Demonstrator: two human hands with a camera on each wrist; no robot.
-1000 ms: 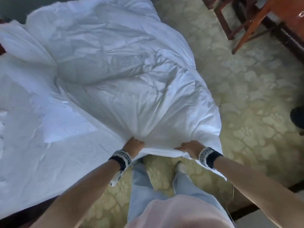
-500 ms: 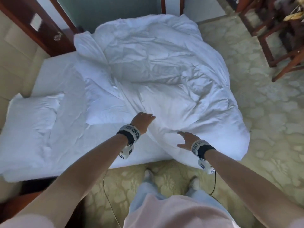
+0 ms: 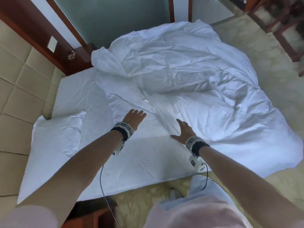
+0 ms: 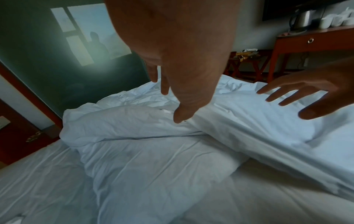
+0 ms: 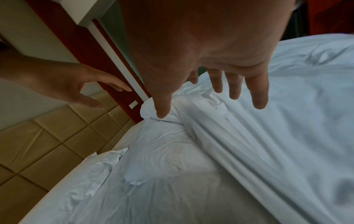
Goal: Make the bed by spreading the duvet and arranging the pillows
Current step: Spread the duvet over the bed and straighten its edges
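A white duvet (image 3: 189,76) lies crumpled over the far and right part of the bed, spilling over its right end. One white pillow (image 3: 56,139) lies at the left by the headboard. The bare white sheet (image 3: 131,162) covers the near part. My left hand (image 3: 135,116) is held out over the sheet beside the duvet's folded edge, fingers straight, holding nothing. My right hand (image 3: 183,131) hovers with fingers spread at the duvet's near edge. In the left wrist view the left hand (image 4: 172,94) hangs above a duvet (image 4: 153,128) fold. The right hand (image 5: 220,91) is empty too.
A padded beige headboard (image 3: 19,96) runs along the left. A wooden door (image 3: 71,55) and a frosted glass panel (image 3: 123,22) stand beyond the bed. Wooden chairs (image 3: 279,30) are at the far right on patterned carpet (image 3: 271,89). A desk (image 4: 306,42) carries a kettle and cups.
A second ago both hands gripped the duvet's near edge. They have let go and now reach out open over the bed, further left towards the headboard end.
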